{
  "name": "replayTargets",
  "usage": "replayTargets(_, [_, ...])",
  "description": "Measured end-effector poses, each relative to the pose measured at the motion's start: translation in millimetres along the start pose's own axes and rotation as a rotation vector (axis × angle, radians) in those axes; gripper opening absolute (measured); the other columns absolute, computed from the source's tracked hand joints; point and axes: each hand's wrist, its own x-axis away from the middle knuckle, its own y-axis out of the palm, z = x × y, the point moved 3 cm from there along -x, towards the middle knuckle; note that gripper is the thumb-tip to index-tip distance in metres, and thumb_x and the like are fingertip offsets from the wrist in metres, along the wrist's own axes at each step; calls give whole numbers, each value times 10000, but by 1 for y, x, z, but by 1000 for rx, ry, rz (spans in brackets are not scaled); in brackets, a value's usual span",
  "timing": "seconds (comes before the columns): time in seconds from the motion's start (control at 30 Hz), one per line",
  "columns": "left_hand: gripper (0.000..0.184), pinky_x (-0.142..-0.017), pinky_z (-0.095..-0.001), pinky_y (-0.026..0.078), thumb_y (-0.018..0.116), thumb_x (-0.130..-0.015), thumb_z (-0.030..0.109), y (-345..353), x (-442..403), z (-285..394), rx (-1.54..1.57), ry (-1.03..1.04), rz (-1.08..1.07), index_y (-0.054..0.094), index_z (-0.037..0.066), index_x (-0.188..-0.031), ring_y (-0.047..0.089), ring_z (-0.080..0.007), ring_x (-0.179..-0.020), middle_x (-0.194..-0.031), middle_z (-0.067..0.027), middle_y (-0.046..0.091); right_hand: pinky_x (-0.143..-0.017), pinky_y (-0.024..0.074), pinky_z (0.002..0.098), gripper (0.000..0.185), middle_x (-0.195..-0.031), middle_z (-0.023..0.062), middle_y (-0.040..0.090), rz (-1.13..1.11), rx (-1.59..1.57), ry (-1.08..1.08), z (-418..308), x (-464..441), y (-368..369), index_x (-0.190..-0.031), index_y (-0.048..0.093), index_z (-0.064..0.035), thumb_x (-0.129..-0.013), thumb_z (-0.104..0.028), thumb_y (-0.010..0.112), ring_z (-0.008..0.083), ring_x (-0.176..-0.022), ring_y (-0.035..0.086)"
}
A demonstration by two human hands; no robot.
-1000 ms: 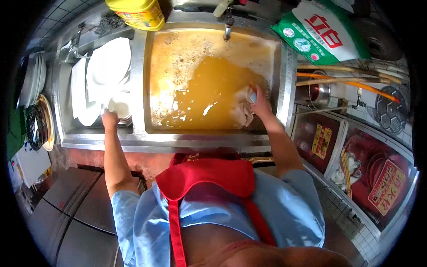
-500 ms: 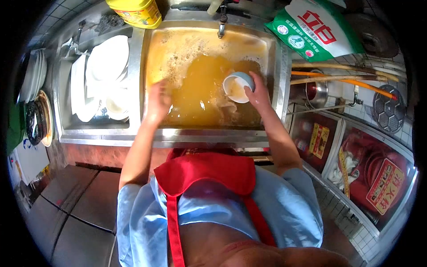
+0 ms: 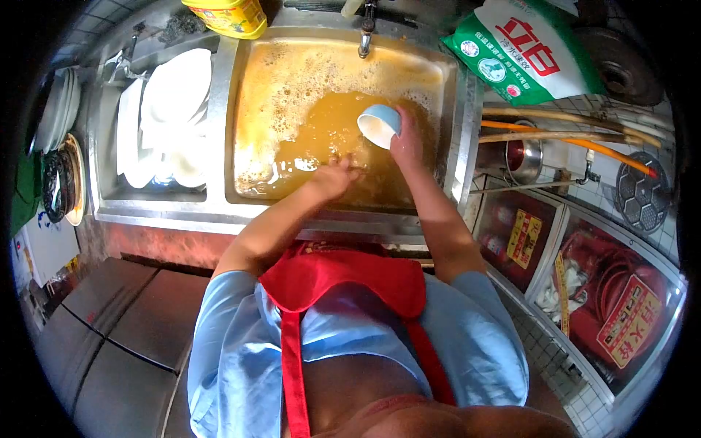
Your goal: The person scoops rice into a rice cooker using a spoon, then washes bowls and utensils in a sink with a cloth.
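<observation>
My right hand [image 3: 407, 137] grips the rim of a bowl [image 3: 378, 125], pale blue outside and white inside, tilted above the brown water in the large sink basin [image 3: 465, 139]. My left hand [image 3: 337, 177] is at the water's surface, below and left of the bowl; its fingertips are partly lost in the murky water, so whether it holds anything does not show. Foam floats along the back and left of the water. White plates [image 3: 177, 84] and bowls [image 3: 188, 162] are stacked in the smaller basin on the left.
A faucet [image 3: 366, 38] hangs over the large basin's back edge. A yellow tub [image 3: 232, 16] stands behind the divider. The green and white detergent bag [image 3: 522, 51] lies at the back right, above long poles [image 3: 562, 136]. More plates [image 3: 62, 109] stand at the far left.
My left hand has gone from the bowls in the left basin to the water in the large one. My right hand has raised the blue bowl out of the water; the cloth seen earlier is out of sight.
</observation>
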Motion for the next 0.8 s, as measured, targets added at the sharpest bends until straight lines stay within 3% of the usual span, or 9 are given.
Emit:
replayTargets(0.1, [413, -897, -390, 409, 434, -847, 280, 64, -56, -40, 99, 39, -10, 464, 63, -1197, 472, -305, -1121, -1221, -209, 468, -846, 431, 445, 586, -1155, 203, 464, -27, 31, 39, 20, 10, 2, -1258, 382, -148, -717, 50, 492, 365, -1076, 464])
replayTargets(0.23, [280, -808, -361, 463, 455, -831, 164, 3, -40, -29, -37, 49, -230, 564, -12, -1019, 577, -294, -912, -995, -182, 593, -858, 424, 457, 616, -1193, 190, 421, -168, 207, 112, 15, 23, -17, -1297, 342, -157, -733, 38, 499, 389, -1068, 460])
replayTargets(0.27, [205, -750, -330, 484, 500, -799, 80, -3, -42, -36, 163, -152, -283, 573, 14, -979, 593, -268, -809, -935, -144, 611, -857, 422, 459, 618, -1182, 190, 427, -142, 233, 80, 14, 26, -23, -1297, 342, -159, -733, 35, 504, 389, -1068, 458])
replayTargets(0.37, [151, -682, -312, 490, 533, -772, 20, -17, -24, -17, 1289, -97, 116, 579, 47, -914, 588, -209, -755, -870, -104, 618, -849, 421, 466, 611, -1128, 194, 464, -74, 242, -51, 5, 25, -30, -1295, 342, -134, -733, 15, 529, 381, -1052, 464])
replayTargets(0.43, [106, -659, -320, 483, 557, -777, 26, -18, -25, 6, 1165, 269, 235, 562, 65, -875, 572, -173, -733, -812, -81, 603, -856, 417, 458, 593, -1111, 204, 483, -43, 183, -25, 10, 21, -19, -1286, 345, -100, -734, 18, 528, 368, -1052, 467])
replayTargets(0.57, [279, -705, -312, 480, 621, -780, 96, -65, 7, 57, 1096, 285, 29, 518, 55, -1036, 556, -191, -807, -875, -89, 581, -874, 413, 405, 518, -1136, 155, 490, -46, -514, 195, 33, 23, 32, -1252, 368, -52, -766, -4, 539, 305, -1055, 476])
replayTargets(0.67, [436, -804, -353, 461, 658, -758, 175, -52, -20, 33, 414, 461, 804, 490, 45, -1139, 531, -226, -941, -987, -134, 558, -887, 410, 360, 467, -1144, 112, 487, -82, -653, 428, 3, 42, 21, -1219, 398, -24, -775, 12, 537, 244, -1052, 481])
replayTargets(0.77, [608, -886, -369, 425, 702, -715, 262, -54, -17, 13, 489, -251, 537, 441, 31, -1213, 462, -258, -1081, -1072, -176, 513, -893, 402, 352, 465, -1141, 106, 491, -75, -796, 534, 10, 54, 29, -1189, 409, -17, -754, 21, 570, 224, -1044, 492])
replayTargets(0.8, [703, -865, -362, 446, 733, -660, 314, -32, -33, -3, 485, -233, 589, 427, 15, -1218, 518, -301, -1020, -1034, -184, 547, -894, 398, 356, 474, -1138, 111, 494, -68, -846, 554, 15, 57, 36, -1180, 410, -17, -743, 23, 587, 224, -1040, 496])
